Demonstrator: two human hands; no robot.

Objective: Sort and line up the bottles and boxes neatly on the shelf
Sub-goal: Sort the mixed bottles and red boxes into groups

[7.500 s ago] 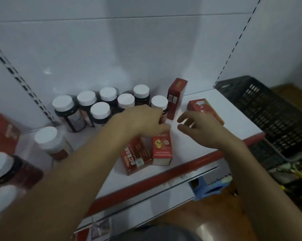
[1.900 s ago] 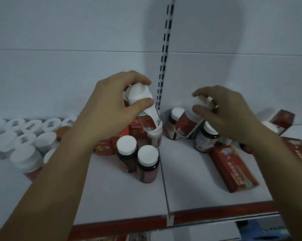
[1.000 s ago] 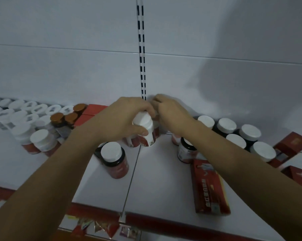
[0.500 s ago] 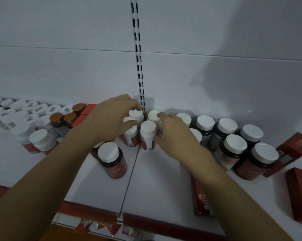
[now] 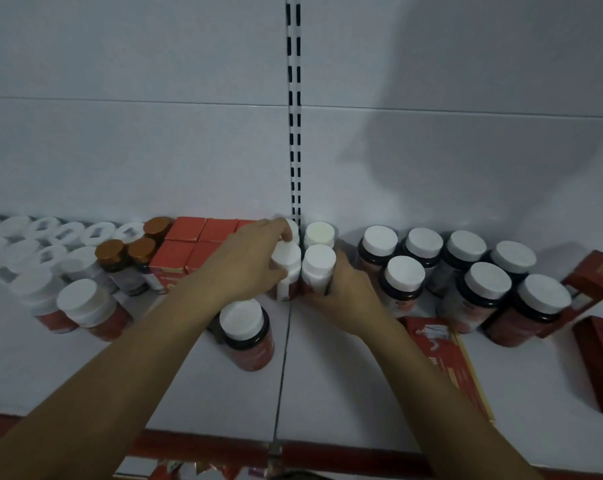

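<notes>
Head view: left hand fingers curl round white bottle, right hand wraps its neighbour, both at shelf back. Risk: pulling back, left forearm could topple dark bottle just beneath it.

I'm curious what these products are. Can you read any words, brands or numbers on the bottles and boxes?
Nothing reads clearly.
Flat red box: white print, too blurred.
Dark bottle: red label, too blurred.
Small white bottles: labels too blurred.
Upright red boxes: pale print, too small.
Tilted red box: small gold mark, unreadable.
</notes>
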